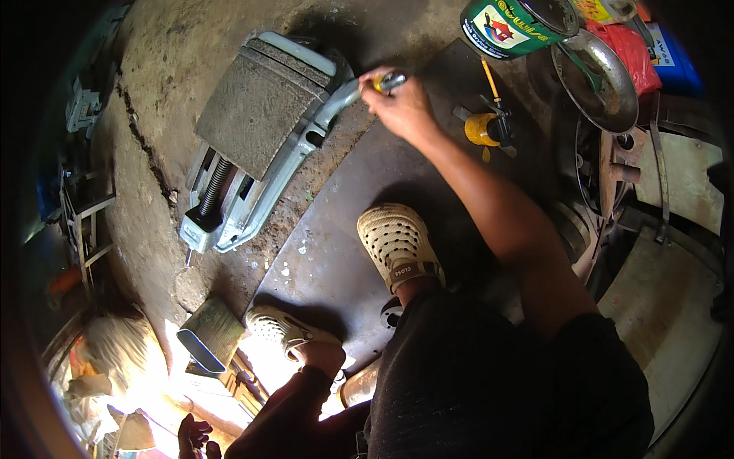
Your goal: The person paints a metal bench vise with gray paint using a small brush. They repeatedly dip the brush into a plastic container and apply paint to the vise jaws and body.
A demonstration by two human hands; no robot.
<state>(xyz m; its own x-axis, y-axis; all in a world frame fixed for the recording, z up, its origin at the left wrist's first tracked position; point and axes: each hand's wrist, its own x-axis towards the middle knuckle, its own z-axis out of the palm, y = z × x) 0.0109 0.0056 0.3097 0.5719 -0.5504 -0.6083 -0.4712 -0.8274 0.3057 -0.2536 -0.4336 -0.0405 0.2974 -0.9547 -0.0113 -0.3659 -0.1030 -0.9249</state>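
Observation:
A large grey-blue machine vise lies on the ground ahead of me, its long screw toward the near left. My right hand reaches to the vise's far right end, fingers closed round a tool with a yellow-and-dark handle. The working end of that tool is hidden by the hand and the vise, so its kind is unclear. Low at the left edge of my body, my left hand hangs in shadow. Its fingers are loosely bent and apart, and nothing shows in them.
A yellow cup with black fittings and a yellow-handled tool rest on a dark sheet under my clogs. Farther right stand a green bucket and a metal pan. A rectangular metal tube lies near my left foot.

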